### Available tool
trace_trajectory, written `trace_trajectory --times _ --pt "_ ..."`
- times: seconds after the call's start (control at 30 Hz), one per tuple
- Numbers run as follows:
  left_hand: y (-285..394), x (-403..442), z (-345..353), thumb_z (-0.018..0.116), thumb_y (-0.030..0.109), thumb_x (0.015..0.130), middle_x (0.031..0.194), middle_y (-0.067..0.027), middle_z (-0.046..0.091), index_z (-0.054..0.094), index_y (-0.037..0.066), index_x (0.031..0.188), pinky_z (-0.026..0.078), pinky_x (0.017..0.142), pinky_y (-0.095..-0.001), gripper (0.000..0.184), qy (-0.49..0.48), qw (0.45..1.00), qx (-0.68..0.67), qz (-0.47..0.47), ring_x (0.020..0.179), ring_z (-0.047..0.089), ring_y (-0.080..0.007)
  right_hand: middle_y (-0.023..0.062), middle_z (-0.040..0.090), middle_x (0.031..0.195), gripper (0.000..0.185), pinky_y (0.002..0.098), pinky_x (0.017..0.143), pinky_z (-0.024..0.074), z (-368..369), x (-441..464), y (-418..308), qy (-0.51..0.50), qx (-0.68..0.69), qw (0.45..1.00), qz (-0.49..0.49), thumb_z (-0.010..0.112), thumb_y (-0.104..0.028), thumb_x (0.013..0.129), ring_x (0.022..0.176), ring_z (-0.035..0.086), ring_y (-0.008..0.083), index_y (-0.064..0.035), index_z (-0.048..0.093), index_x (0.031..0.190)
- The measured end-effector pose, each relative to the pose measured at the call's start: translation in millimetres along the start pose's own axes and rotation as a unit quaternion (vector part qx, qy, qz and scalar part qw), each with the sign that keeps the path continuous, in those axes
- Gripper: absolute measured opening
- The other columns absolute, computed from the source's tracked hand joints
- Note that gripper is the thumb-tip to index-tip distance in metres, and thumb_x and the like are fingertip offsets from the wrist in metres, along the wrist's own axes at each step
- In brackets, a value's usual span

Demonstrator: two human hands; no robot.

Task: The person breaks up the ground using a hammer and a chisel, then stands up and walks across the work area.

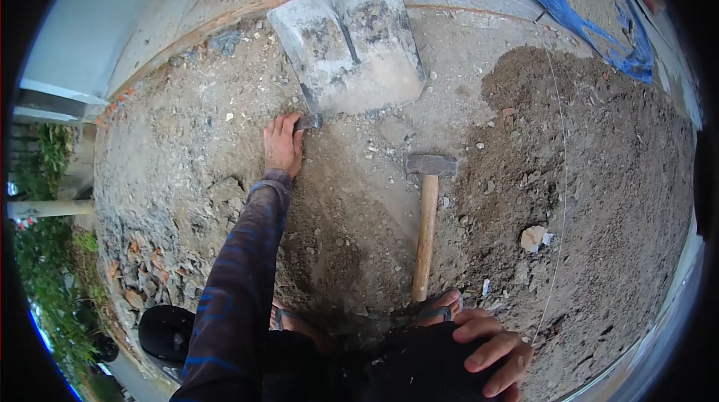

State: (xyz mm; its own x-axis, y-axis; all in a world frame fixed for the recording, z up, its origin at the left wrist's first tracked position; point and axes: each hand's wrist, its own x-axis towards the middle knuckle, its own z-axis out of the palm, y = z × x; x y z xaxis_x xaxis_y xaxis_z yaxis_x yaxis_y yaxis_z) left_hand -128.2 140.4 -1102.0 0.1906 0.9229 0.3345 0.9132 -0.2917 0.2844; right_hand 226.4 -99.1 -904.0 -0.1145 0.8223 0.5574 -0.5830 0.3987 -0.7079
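Note:
My left hand (281, 144) reaches down to the dirt with its fingers closed around a short, dark metal chisel (308, 122). Only one end of the chisel shows past the fingers, just below the shovel blade's lower left corner. A dusty square shovel (374, 50) lies on the ground ahead, its handle pointing away. To the right of the chisel, a sledgehammer (428, 226) with a wooden handle rests on the soil, its head away from me. My right hand (494, 351) lies over my dark-clothed knee with fingers apart, holding nothing.
Darker loose soil (517, 147) is heaped on the right, with a pale stone (533, 238) on it. A thin white string (563, 177) crosses that side. Broken rubble (142, 274) lies at left. A blue tarp (592, 27) is at upper right. My sandalled feet (442, 304) stand close by.

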Motion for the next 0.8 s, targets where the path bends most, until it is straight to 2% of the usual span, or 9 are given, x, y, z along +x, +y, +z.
trace_trajectory --times 0.03,0.07,0.1,0.2,0.23,0.43,0.57,0.63,0.8 --pt "1.0 -0.5 0.4 0.058 0.008 0.086 0.118 -0.0124 0.054 0.052 0.011 0.121 0.035 0.094 -0.0442 0.035 -0.003 1.0 -0.005 -0.004 0.111 0.049 -0.0343 0.0205 0.059 0.124 0.043 0.0619 0.102 0.0289 12.8 -2.4 -7.7 0.052 -0.008 0.997 0.058 0.062 -0.045 0.089 0.125 0.043 0.0469 -0.0045 0.065 0.102" --pt "2.1 -0.1 0.5 0.058 0.007 0.086 0.118 -0.012 0.054 0.052 0.011 0.121 0.035 0.095 -0.044 0.036 0.003 1.0 -0.007 -0.002 0.112 0.048 -0.0344 0.0186 0.063 0.114 0.034 0.0522 0.098 0.0396 24.3 -2.7 -12.5 0.145 -0.027 0.987 0.065 0.07 -0.03 0.086 0.116 0.054 0.0366 -0.0018 0.065 0.104" --pt "1.9 1.4 2.0 0.058 0.007 0.086 0.118 -0.012 0.054 0.052 0.011 0.121 0.035 0.095 -0.044 0.036 0.004 1.0 -0.014 0.002 0.112 0.048 -0.0344 0.0186 0.063 0.114 0.034 0.0522 0.098 0.0396 28.6 -8.2 -14.8 0.147 -0.033 0.987 0.063 0.07 -0.03 0.086 0.116 0.054 0.0366 -0.0018 0.065 0.104" --pt "-1.0 0.0 2.2 0.059 0.007 0.085 0.119 -0.0124 0.054 0.052 0.011 0.121 0.035 0.095 -0.0441 0.037 -0.008 1.0 0.001 -0.006 0.114 0.048 -0.034 0.0101 0.067 0.089 0.04 0.0343 0.081 0.0517 45.0 -51.2 -19.8 0.457 -0.004 0.796 0.397 0.045 -0.038 0.1 0.089 0.065 0.0202 -0.0018 0.06 0.103" --pt "0.0 -2.0 2.2 0.059 0.007 0.085 0.119 -0.0124 0.054 0.052 0.011 0.121 0.035 0.095 -0.0441 0.037 -0.01 1.0 0.001 -0.009 0.114 0.048 -0.034 0.0101 0.066 0.091 0.039 0.034 0.081 0.0517 39.2 -64.5 -12.2 0.472 0.039 0.764 0.438 0.046 -0.037 0.099 0.09 0.064 0.0202 -0.0015 0.06 0.104" --pt "0.0 -1.3 0.0 0.058 0.006 0.085 0.119 -0.0122 0.054 0.052 0.012 0.121 0.035 0.096 -0.0435 0.037 -0.006 1.0 0.015 -0.02 0.113 0.048 -0.0339 0.0098 0.066 0.098 0.036 0.0326 0.081 0.0514 -16.0 -163.5 37.6 0.409 0.102 0.748 0.513 0.052 -0.032 0.097 0.094 0.063 0.02 0.0001 0.059 0.111" --pt "7.7 -5.1 -4.0 0.062 0.013 0.082 0.125 -0.0115 0.05 0.053 0.012 0.119 0.033 0.1 -0.0476 0.039 0.012 0.999 0.032 -0.025 0.118 0.045 -0.0321 0.0137 0.06 0.105 0.037 0.0325 0.074 0.0529 -33.6 -81.1 78.3 0.288 -0.287 0.751 0.52 0.066 -0.021 0.089 0.088 0.063 0.0197 0.0007 0.055 0.117" --pt "9.7 2.4 -6.1 0.064 0.016 0.081 0.127 -0.0111 0.048 0.053 0.012 0.118 0.031 0.103 -0.0497 0.039 0.022 0.996 0.074 -0.036 0.122 0.044 -0.0316 0.0124 0.059 0.098 0.039 0.0332 0.072 0.0516 -47.9 -67.4 126.2 0.247 -0.412 0.777 0.406 0.072 -0.012 0.081 0.084 0.062 0.0202 0.0009 0.055 0.114" --pt "-13.4 12.8 -18.2 0.066 0.025 0.079 0.137 -0.0105 0.042 0.054 0.013 0.114 0.017 0.112 -0.0592 0.039 -0.034 0.991 0.13 0.029 0.138 0.03 -0.0313 0.0129 0.056 0.091 0.041 0.0364 0.067 0.0487 -62.7 -47.7 174.1 0.212 -0.558 0.716 0.363 0.075 -0.012 0.073 0.077 0.06 0.0238 0.0012 0.056 0.106"
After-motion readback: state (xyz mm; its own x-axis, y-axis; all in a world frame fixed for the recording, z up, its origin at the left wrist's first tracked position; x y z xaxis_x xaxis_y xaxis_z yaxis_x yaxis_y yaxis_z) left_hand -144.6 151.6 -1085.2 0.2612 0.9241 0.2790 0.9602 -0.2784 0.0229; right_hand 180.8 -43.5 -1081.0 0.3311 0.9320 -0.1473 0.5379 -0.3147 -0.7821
